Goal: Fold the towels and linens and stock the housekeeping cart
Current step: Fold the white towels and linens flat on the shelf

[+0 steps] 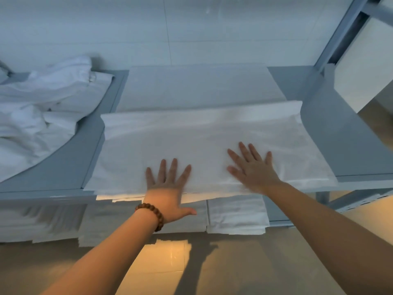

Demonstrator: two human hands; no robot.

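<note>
A folded white sheet point(191, 141) lies flat across the grey shelf top point(340, 133), its near edge hanging slightly over the front. My left hand point(170, 188), with a bead bracelet on the wrist, rests flat on the sheet's near edge with its fingers spread. Flat on the sheet to the right lies my right hand point(253, 167), fingers straight and spread. Behind the folded part, another flat layer of white linen point(197, 86) reaches to the wall.
A crumpled heap of white linen point(42, 107) lies on the shelf at the left. Folded white towels point(236, 216) are stacked on the lower shelf under the front edge. A grey metal upright point(340, 33) rises at the right. Tiled floor lies below.
</note>
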